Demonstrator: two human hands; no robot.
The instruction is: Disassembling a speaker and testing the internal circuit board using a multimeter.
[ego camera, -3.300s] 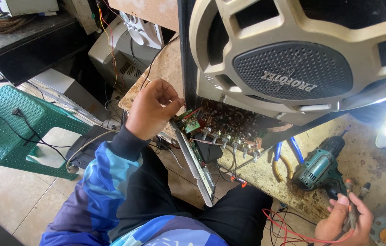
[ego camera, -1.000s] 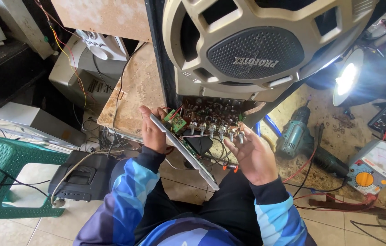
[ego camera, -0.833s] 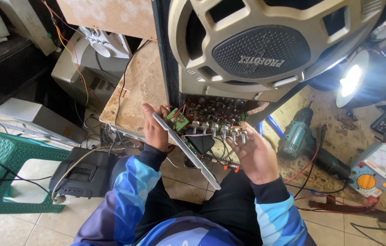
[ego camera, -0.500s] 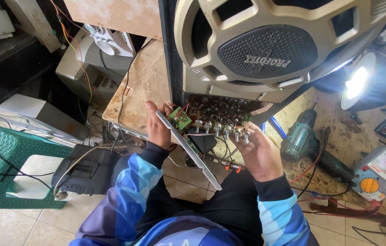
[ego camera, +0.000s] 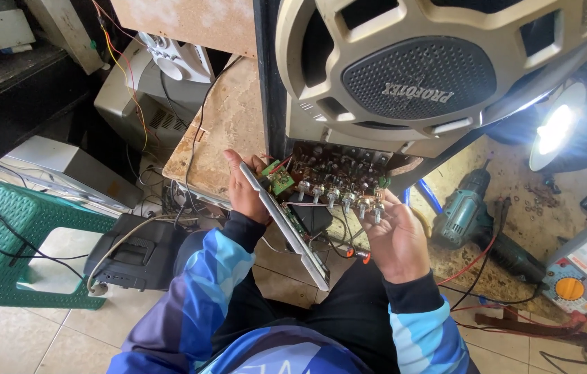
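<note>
Grey panel (ego camera: 286,225) gripped by left hand (ego camera: 246,192) | right hand (ego camera: 396,239) half-open, fingering one circuit board (ego camera: 338,180) | one drill (ego camera: 465,215)

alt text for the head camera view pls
Both hands hold a circuit board with a row of knobs below a large speaker: left hand grips its left edge, right hand touches the knobs. A teal drill lies right.

Beige speaker grille (ego camera: 439,69), teal drill (ego camera: 463,215), green stool (ego camera: 2,242), blue patterned sleeves (ego camera: 196,305)
</note>
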